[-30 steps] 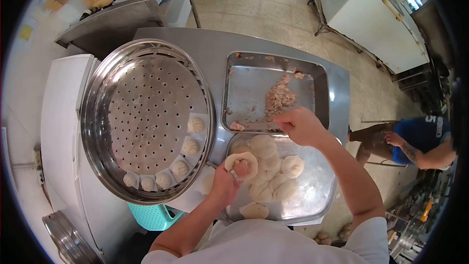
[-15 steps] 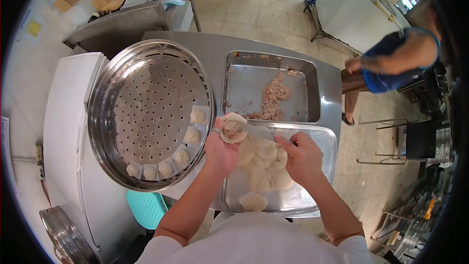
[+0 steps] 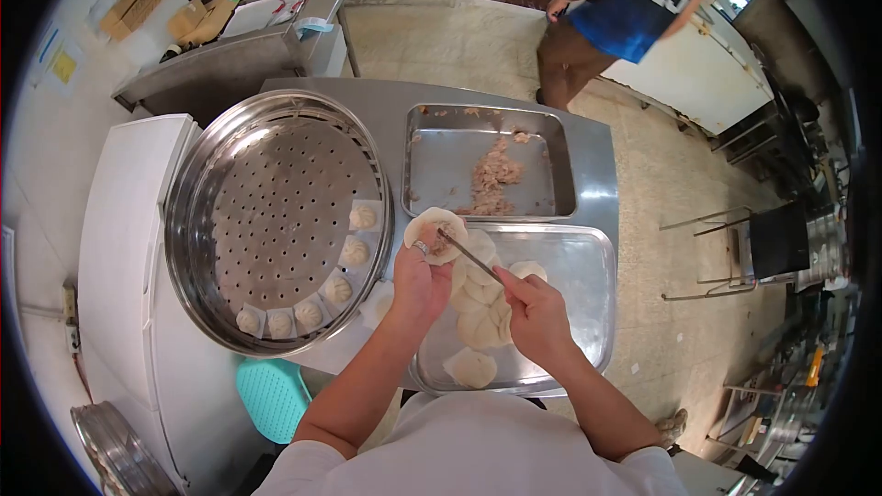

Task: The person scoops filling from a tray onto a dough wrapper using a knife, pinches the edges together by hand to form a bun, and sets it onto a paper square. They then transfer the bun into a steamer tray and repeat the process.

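A round dough wrapper (image 3: pixel 421 221) with meat filling (image 3: pixel 443 241) in its middle rests in my left hand (image 3: pixel 421 280), fingers curled beneath it. My right hand (image 3: pixel 536 317) grips a thin spreading tool (image 3: pixel 473 259), seen nearly edge-on, whose tip touches the filling. Below my hands, overlapping dough wrappers (image 3: pixel 480 323) lie on a shallow metal tray (image 3: pixel 588 312). Beyond it, a deeper metal pan (image 3: pixel 441 161) holds a heap of minced meat filling (image 3: pixel 496 174). To the left is a perforated steamer (image 3: pixel 285 193) with several pleated buns (image 3: pixel 338 289) on paper squares along its near and right edge.
A person in a blue jersey (image 3: pixel 634 0) stands past the table's far right corner. A teal plastic basket (image 3: pixel 274 400) sits low at the near left. A white cabinet (image 3: pixel 129 248) borders the left side, and a black chair (image 3: pixel 779 250) stands at right.
The tool has turned from flat to edge-on, with its tip now in the filling. The other person has walked from the right to the far side. My view has shifted slightly.
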